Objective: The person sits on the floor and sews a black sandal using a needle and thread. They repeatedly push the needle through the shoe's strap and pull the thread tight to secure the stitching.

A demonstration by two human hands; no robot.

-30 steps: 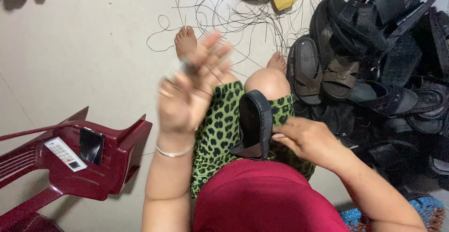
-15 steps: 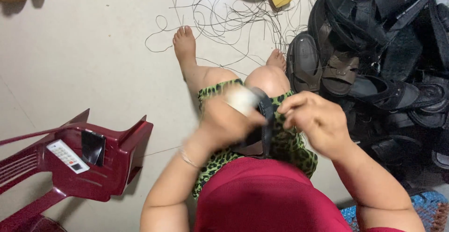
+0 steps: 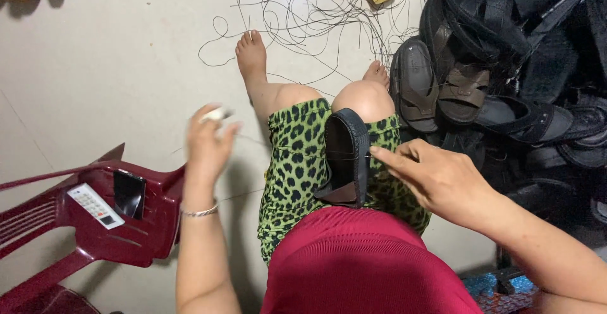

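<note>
My right hand holds a black sandal on its edge on my lap, fingers pressed on its side. My left hand is up to the side, pinching something small and pale; a thin thread runs from it to the sandal. The red plastic chair lies tipped over by my left arm, with a phone and a small white remote in it. A big pile of black sandals sits on my right. Loose threads lie tangled by my feet.
</note>
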